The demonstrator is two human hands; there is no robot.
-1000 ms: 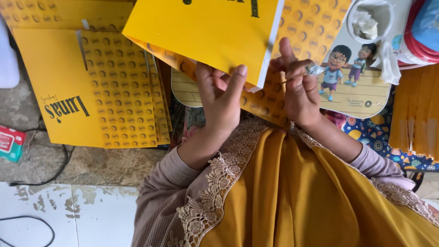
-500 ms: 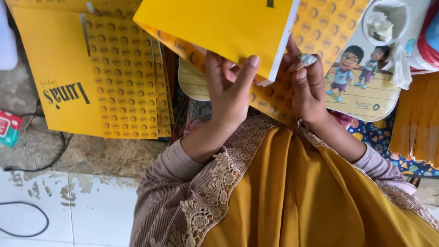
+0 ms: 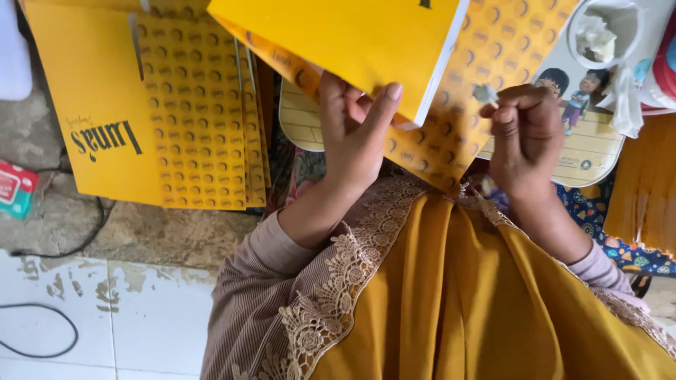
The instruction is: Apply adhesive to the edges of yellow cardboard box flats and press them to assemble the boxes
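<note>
Yellow folded carton (image 3: 352,42) gripped underneath by left hand (image 3: 355,130), right hand (image 3: 524,134) beside it pinching small grey scrap (image 3: 486,93)

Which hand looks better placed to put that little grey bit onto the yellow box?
Probably the right. The right hand pinches the small grey bit at its fingertips, close beside the yellow box, while the left hand is occupied holding that box up.
</note>
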